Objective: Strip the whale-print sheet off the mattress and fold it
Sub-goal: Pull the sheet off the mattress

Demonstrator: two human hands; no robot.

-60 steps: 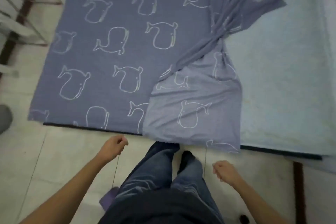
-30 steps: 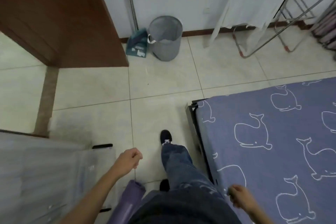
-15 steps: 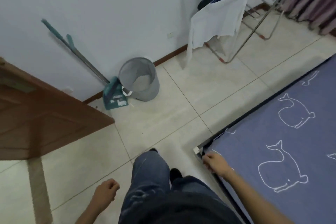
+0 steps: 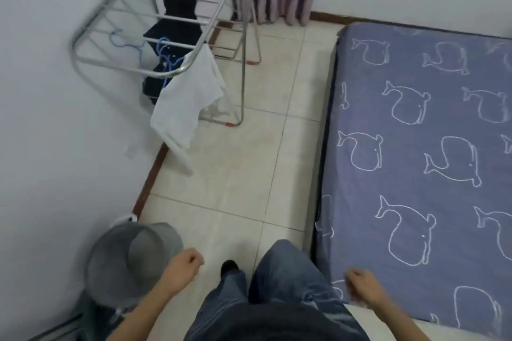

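Head view showed the stripping step under way: the sheet point(image 4: 421, 163) lay stretched flat over the mattress point(image 4: 322, 147), soft bluish cloth with white whale outlines. The right hand point(image 4: 360, 286) was curled over the sheet's near corner; whether it pinched cloth could not be told. The left hand point(image 4: 184, 264) hung loosely fisted, empty, above the tiled floor point(image 4: 235, 174) beside a round grey bin point(image 4: 124, 255). The next move probably called for lifting the corner clear.

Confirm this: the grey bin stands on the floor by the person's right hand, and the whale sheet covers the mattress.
Not quite: the head view shows the grey bin by the left hand, not the right. The whale sheet does cover the mattress.
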